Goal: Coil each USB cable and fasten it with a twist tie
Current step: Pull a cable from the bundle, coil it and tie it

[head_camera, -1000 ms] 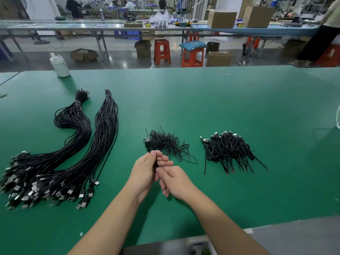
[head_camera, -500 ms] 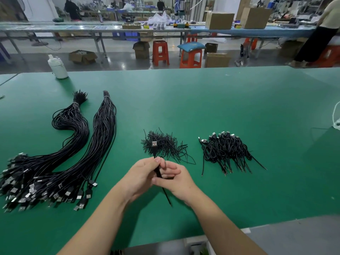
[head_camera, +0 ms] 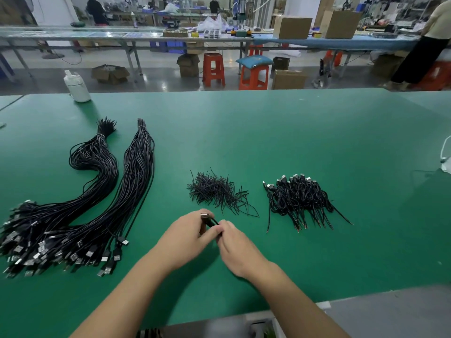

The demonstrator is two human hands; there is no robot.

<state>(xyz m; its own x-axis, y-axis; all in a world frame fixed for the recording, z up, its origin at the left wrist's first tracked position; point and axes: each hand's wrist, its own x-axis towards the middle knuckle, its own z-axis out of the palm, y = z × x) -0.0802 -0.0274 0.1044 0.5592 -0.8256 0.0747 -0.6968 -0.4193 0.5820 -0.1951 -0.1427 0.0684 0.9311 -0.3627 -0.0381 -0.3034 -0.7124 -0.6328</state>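
Note:
My left hand (head_camera: 185,237) grips a coiled black USB cable (head_camera: 207,219), whose silver plug pokes up above my fingers. My right hand (head_camera: 234,242) pinches the same cable from the right, fingertips against the coil; any twist tie there is hidden by the fingers. A loose pile of black twist ties (head_camera: 214,191) lies just beyond my hands. To the right sits a heap of coiled, tied cables (head_camera: 300,198). Two long bundles of uncoiled cables (head_camera: 102,191) stretch along the left of the green table (head_camera: 268,132).
A white bottle (head_camera: 76,87) stands at the table's far left edge. A white cord (head_camera: 445,154) shows at the right edge. Beyond the table are red stools (head_camera: 213,68), cardboard boxes and a person at another bench. The table's near edge runs just below my forearms.
The cable's loose tail that hung below my hands is gone from sight, drawn into the coil. The plug now sits close above my left fingers, and both hands have shifted slightly.

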